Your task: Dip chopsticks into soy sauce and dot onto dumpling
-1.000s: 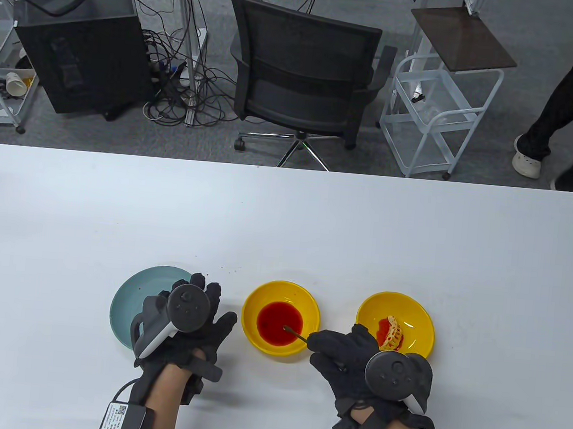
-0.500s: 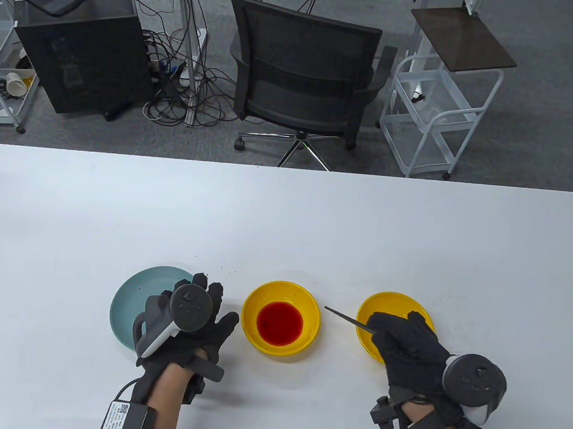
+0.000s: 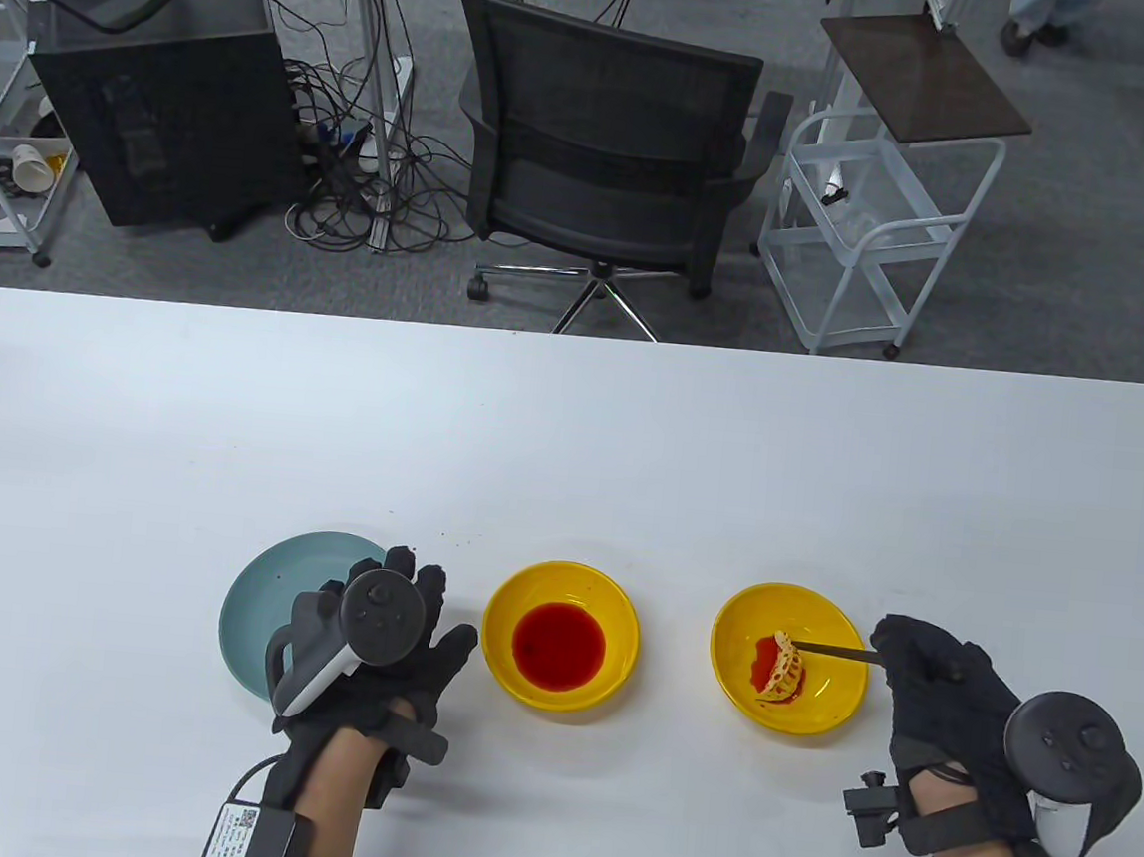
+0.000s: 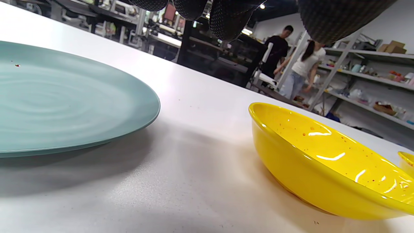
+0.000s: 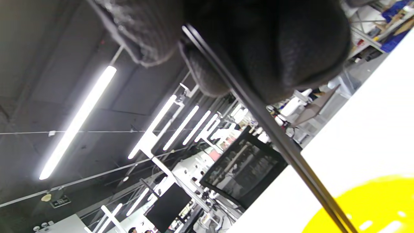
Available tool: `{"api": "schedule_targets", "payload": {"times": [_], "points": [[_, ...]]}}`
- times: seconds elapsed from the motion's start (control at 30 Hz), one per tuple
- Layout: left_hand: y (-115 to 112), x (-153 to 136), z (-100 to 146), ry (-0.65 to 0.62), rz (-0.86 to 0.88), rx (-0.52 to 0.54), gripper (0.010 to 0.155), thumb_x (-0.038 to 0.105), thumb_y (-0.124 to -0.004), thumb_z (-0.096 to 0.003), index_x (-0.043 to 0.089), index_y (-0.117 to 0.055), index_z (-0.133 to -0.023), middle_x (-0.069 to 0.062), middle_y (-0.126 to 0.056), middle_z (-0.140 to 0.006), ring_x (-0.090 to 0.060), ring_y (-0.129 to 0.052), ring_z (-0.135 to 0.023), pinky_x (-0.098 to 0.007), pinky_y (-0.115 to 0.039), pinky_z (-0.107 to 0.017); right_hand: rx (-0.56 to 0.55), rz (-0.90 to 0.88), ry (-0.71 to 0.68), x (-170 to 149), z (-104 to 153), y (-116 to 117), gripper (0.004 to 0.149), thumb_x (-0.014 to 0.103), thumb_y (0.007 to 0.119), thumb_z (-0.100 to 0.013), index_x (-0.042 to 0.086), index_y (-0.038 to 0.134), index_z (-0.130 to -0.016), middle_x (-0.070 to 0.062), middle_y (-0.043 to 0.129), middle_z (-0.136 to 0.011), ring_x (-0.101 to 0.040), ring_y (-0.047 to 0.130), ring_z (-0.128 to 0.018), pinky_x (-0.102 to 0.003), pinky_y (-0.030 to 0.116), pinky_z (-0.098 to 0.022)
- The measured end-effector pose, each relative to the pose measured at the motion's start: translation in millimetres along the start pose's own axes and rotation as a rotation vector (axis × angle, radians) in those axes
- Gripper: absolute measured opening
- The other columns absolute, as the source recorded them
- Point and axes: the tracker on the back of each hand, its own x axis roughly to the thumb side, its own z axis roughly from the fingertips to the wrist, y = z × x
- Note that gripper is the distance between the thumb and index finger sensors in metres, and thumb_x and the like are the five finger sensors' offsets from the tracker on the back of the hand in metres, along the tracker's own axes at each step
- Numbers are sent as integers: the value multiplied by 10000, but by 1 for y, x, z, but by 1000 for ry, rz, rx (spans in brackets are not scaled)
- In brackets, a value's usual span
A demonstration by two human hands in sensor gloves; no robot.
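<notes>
A yellow bowl [image 3: 616, 612] in the middle holds red sauce [image 3: 559, 645]; its wall shows in the left wrist view [image 4: 310, 171]. A second yellow bowl [image 3: 834, 697] to the right holds a dumpling [image 3: 785, 667] with red sauce beside it. My right hand [image 3: 940, 681] grips dark chopsticks [image 3: 838, 652] just right of that bowl, their tips at the dumpling's top. The right wrist view shows the chopsticks [image 5: 275, 129] running from my fingers [image 5: 268, 48] down towards the bowl [image 5: 381, 207]. My left hand [image 3: 384, 632] rests flat on the table over a teal plate's right edge, holding nothing.
The teal plate [image 3: 256, 611] lies left of the sauce bowl and also shows in the left wrist view [image 4: 64, 103]. The white table [image 3: 570, 448] stretches far beyond the bowls. An office chair [image 3: 606, 151] and a white cart [image 3: 880, 225] stand behind it.
My right hand lifted the chopsticks out of the sauce bowl and carried them right; their tips now reach the dumpling. My left hand has stayed still.
</notes>
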Motion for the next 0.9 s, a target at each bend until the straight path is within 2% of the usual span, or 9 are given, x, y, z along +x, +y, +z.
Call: {"api": "schedule_targets", "payload": {"times": [0.33,0.9], "points": [[1,-1,1,2,3,6,793,647,-692,-478,202,-540,-1117,-86,-359,-1202,-495,-405,-1092,-719,-322,-726,16,38,-30,4,1,5,511,432,756,-423,74,860,-771,-208,963,-721,-415,944,-502,-778,476,-669],[0,-1,2,0,2,-1,790,648,-691,-479,204,-542,-1115,-87,-360,-1202,-495,-407,-1091,-718,-323,-726,177,136,-96,23,8,11,509,439,758,-426,85,865,-775,-199,970,-726,-408,949,-507,-777,475,-669]]}}
